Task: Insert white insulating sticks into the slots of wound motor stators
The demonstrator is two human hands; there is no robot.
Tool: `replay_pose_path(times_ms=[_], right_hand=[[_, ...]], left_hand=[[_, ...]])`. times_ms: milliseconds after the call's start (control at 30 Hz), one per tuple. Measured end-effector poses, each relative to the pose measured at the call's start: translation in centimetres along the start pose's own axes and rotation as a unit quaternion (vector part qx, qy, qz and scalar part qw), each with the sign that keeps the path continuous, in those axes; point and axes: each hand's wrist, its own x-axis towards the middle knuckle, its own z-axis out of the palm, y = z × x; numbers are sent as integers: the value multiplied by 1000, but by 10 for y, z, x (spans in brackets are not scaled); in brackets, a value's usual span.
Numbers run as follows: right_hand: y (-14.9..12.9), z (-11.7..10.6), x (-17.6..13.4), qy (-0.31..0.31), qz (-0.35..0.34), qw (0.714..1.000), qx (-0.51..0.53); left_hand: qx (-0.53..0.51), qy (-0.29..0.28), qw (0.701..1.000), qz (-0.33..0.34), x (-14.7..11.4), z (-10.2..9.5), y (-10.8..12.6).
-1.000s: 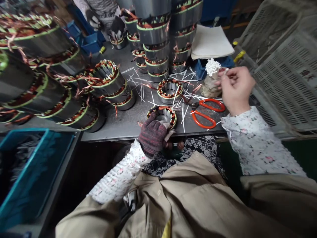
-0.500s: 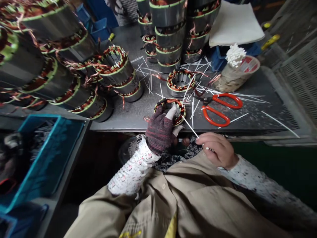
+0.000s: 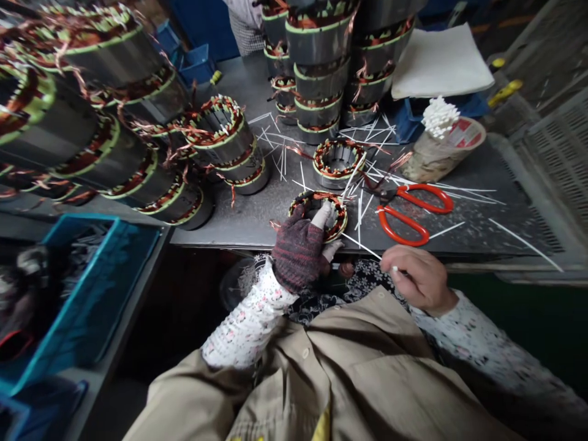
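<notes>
My left hand (image 3: 299, 250), in a dark red striped glove with a pale wrapped finger, grips a motor stator (image 3: 340, 228) wound with copper at the bench's front edge. Its fingers reach over the rim into the ring, and the thumb lies on the near outer side. To the right, my bare right hand (image 3: 419, 280) pinches a thin white rod (image 3: 362, 246). The rod's far end is close to the stator's right rim; I cannot tell if they touch. Just behind is a second stator (image 3: 337, 179), standing upright. Red-handled scissors (image 3: 404, 226) lie to the right.
Stacked stators (image 3: 319, 82) stand at the back, and more stators (image 3: 138, 171) fill the left. White rods (image 3: 367, 131) are strewn about the bench. A tilted tub (image 3: 441, 150) holds a bundle of rods. A turquoise bin (image 3: 133, 257) sits at lower left. Another person's clothing (image 3: 245, 27) shows behind.
My right hand has moved a little to the right with the white rod, which now slants less and has its tip lower, by the stator's outer rim. My left hand keeps its grip.
</notes>
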Motion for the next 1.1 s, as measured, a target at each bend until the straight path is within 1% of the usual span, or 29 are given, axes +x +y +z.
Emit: replay_pose_path(times_ms=[67,133,167,233,300,333,433,500,633,767,867,933,967,1033,1100], right_hand=[[0,9,5,-1,26,999,20],[0,23,13,13,70,996,53],[0,31,18,24,94,993,72],[-1,43,28,54,140,983,107],[-5,48,36,70,177,974,124],[-8,48,38,71,186,972,124],[-15,43,44,60,177,977,107],[-18,42,47,53,171,980,83],[-11,46,50,35,193,980,34],[-2,51,49,17,219,975,25],[-1,53,50,36,234,972,13],[-5,53,52,38,229,973,9],[-7,52,53,24,224,974,7],[-14,46,58,-25,215,976,5],[-23,36,63,-62,207,976,39]], left_hand=[[-25,-5,1000,4,0,0,-2],[-90,-5,996,-20,-1,0,-3],[-142,-4,989,-44,-1,1,-3],[-249,-1,963,-102,-2,3,-2],[-304,8,943,-132,-3,5,-2],[-310,15,942,-131,-2,5,-2],[-298,43,948,-99,-1,6,-4],[-293,51,951,-86,0,6,-6],[-278,55,957,-63,0,8,-8],[-274,46,959,-53,-1,8,-9],[-257,30,965,-38,0,5,-10],[-234,21,972,-27,0,2,-10],[-219,16,975,-21,1,1,-10],[-189,4,982,-15,2,-1,-9],[-167,-4,986,-21,3,-2,-6]])
